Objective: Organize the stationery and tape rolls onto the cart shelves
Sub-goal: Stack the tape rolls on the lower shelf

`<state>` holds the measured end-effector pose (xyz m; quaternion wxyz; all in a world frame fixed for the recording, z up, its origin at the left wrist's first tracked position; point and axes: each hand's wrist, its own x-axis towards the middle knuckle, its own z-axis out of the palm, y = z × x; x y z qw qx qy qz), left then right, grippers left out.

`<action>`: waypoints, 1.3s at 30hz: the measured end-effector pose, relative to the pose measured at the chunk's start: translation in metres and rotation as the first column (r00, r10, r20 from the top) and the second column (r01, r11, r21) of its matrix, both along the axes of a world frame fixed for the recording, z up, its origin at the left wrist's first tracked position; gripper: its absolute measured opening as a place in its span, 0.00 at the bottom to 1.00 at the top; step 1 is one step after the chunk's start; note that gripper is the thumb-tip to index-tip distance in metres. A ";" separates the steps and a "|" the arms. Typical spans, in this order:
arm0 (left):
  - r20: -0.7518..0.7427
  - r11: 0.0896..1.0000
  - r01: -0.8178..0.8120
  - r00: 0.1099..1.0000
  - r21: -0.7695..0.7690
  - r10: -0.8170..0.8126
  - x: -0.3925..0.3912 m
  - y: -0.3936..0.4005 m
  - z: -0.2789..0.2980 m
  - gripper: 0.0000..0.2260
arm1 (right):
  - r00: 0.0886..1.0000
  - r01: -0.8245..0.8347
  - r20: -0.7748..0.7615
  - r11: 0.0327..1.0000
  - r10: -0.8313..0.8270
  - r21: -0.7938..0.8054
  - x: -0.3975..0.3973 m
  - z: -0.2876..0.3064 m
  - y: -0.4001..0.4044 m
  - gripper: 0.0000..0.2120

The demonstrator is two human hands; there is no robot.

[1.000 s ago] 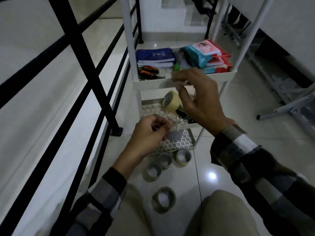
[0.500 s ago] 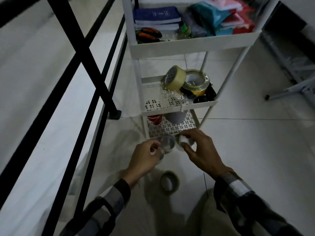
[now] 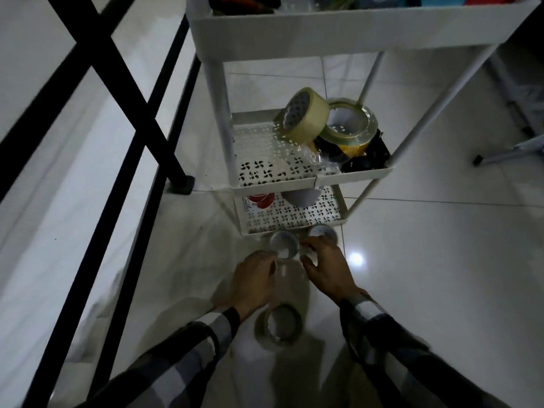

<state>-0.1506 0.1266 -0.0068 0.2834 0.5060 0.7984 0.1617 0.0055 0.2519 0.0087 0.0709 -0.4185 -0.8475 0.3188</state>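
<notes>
My left hand (image 3: pixel 254 279) is low over the floor, its fingers curled around a small tape roll (image 3: pixel 276 262) that is mostly hidden under them. My right hand (image 3: pixel 325 265) hovers beside it with fingers spread, the tips between two small grey tape rolls, a nearer one (image 3: pixel 284 245) and a farther one (image 3: pixel 323 232), both on the floor by the cart's foot. A bigger roll (image 3: pixel 278 324) lies flat on the floor between my wrists. The white cart's middle shelf (image 3: pixel 273 184) holds a beige roll (image 3: pixel 306 119), a clear-yellow roll (image 3: pixel 350 126) and black tape (image 3: pixel 366 161).
The bottom shelf (image 3: pixel 294 223) carries a red roll (image 3: pixel 260 199) and a grey round object (image 3: pixel 300 197). A black metal railing (image 3: pixel 141 119) runs close on the left, its post foot (image 3: pixel 182 184) near the cart. Glossy white floor tiles (image 3: pixel 426 260) spread to the right.
Both hands dropped from the middle shelf down to the rolls on the floor. The view tilted down and closer. The left hand closed over the leftmost small roll.
</notes>
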 end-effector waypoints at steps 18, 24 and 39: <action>0.046 0.991 -0.050 0.998 0.128 0.044 0.011 0.016 0.002 0.15 | 0.972 -0.087 0.230 0.983 0.048 0.160 0.012 -0.020 0.011 0.16; 0.164 0.935 -0.134 0.983 0.328 0.083 0.013 -0.005 0.044 0.12 | 0.995 0.074 -0.070 0.994 -0.068 0.082 0.046 0.036 0.014 0.24; -0.137 0.730 -0.012 0.980 0.684 0.144 0.019 0.059 0.221 0.25 | 0.944 0.215 -0.331 0.771 -0.006 0.599 0.057 0.201 0.036 0.19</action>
